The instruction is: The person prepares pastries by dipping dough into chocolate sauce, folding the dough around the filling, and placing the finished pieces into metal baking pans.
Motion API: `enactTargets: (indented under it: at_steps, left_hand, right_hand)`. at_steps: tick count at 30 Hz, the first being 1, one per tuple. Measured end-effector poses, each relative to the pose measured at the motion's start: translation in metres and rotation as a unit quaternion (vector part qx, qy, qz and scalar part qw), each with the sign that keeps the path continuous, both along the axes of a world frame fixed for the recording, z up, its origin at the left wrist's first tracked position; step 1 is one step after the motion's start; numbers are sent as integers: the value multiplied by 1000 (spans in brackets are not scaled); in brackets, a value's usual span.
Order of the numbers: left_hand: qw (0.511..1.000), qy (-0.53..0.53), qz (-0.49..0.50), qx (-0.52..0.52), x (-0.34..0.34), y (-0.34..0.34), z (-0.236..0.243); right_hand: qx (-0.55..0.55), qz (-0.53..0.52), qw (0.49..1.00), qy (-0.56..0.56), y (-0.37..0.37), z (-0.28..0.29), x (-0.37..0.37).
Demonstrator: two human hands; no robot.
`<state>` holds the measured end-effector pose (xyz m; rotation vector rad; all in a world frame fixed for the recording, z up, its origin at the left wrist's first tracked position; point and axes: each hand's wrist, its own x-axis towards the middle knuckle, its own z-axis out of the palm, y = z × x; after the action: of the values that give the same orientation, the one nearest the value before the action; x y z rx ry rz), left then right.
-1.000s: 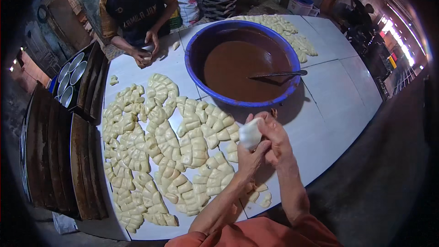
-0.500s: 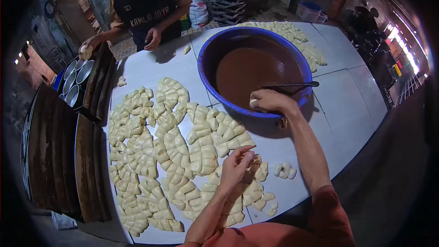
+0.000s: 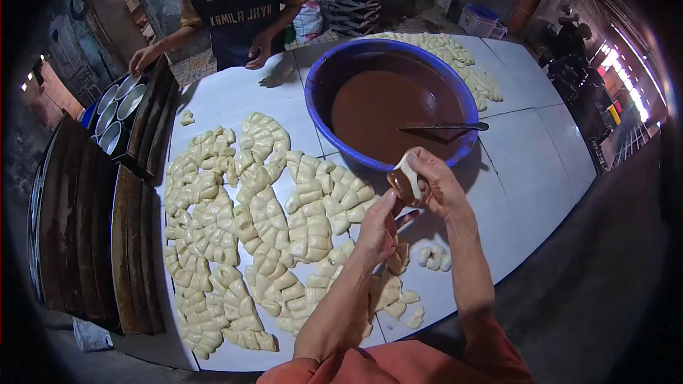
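Observation:
Just in front of the basin's near rim, my right hand [image 3: 441, 188] grips a piece of pale dough [image 3: 410, 173] with glossy brown paste on it. The fingers of my left hand [image 3: 378, 227] pinch the same piece from its lower left. The blue basin [image 3: 310, 107] contains smooth brown paste [image 3: 377, 110], and a dark flat-handled tool [image 3: 445, 127] rests in it. Rows of joined dough pieces [image 3: 267, 217] cover the table left of my hands. To the right of my forearms lies a small separate dough cluster [image 3: 434, 257].
More dough [image 3: 455, 57] lies behind the basin on the white table [image 3: 530, 149]. Across the table stands a person [image 3: 245, 7], one hand at round metal tins [image 3: 131, 102]. Dark trays [image 3: 78, 220] stand upright along the left edge.
My right hand has come back from the basin with paste on the dough. My left hand has risen to meet it. The other person's hand no longer shows dough above the tins.

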<state>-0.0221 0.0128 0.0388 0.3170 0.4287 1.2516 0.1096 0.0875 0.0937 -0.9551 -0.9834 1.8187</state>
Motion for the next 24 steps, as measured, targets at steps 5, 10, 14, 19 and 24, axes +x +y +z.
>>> enactTargets:
  at_steps: [5,10,14,19,24]
  left_hand:
    - [996,34,50,-59,-11,-14,-25]
    - [970,153,114,-153,-20,-29,-29]
    - [950,282,118,-68,-15,-40,-23]
    - [931,335,143,13,-10,-41,-18]
    - [950,308,-32,-28,-24,-26,5]
  right_hand:
    - [-18,-70,995,68,-41,-27,7]
    - [133,-75,979,-132,-86,-48,3]
    - [351,-126,832,-411,-110,-59,-17]
    - [283,-179,866,-372,-114,-45,-24]
    - [83,-126,967,-207,-112,-64,1]
